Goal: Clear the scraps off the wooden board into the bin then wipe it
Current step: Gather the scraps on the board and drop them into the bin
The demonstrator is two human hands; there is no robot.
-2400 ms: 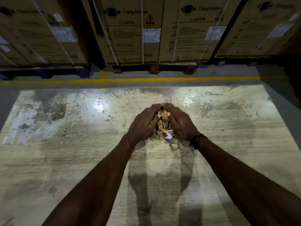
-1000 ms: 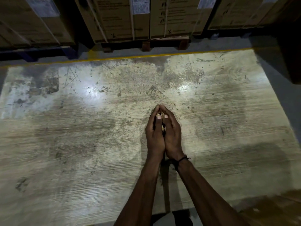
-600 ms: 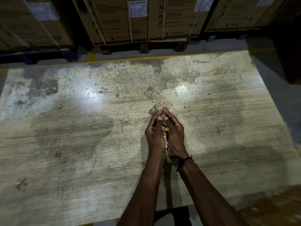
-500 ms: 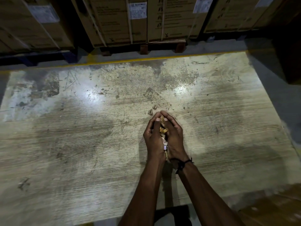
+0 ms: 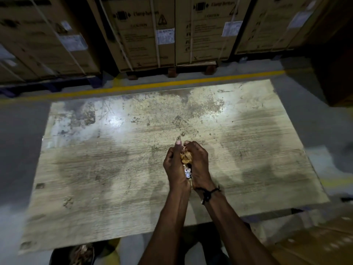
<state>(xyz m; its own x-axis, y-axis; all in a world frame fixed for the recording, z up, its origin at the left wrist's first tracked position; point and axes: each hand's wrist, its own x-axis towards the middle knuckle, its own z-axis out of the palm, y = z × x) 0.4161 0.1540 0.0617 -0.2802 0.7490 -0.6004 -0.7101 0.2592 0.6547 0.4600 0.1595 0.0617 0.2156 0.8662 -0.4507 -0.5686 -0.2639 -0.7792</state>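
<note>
Head view shows me both hands, left (image 5: 176, 166) and right (image 5: 198, 165), now lifted and cupped around tan paper scraps (image 5: 186, 157) mid-board over the pale scuffed wooden board (image 5: 95, 178), a few bits (image 5: 183, 133) dropped, dark bin (image 5: 76, 255) below its near edge.

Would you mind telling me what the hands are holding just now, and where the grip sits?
Both hands, left and right, cup a heap of scraps between the palms, gripping it from either side.

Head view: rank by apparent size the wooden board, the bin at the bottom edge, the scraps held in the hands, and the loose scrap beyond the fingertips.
1. wooden board
2. bin, partly cut off by the frame, so uncertain
3. scraps cupped between left hand and right hand
4. loose scrap
</note>
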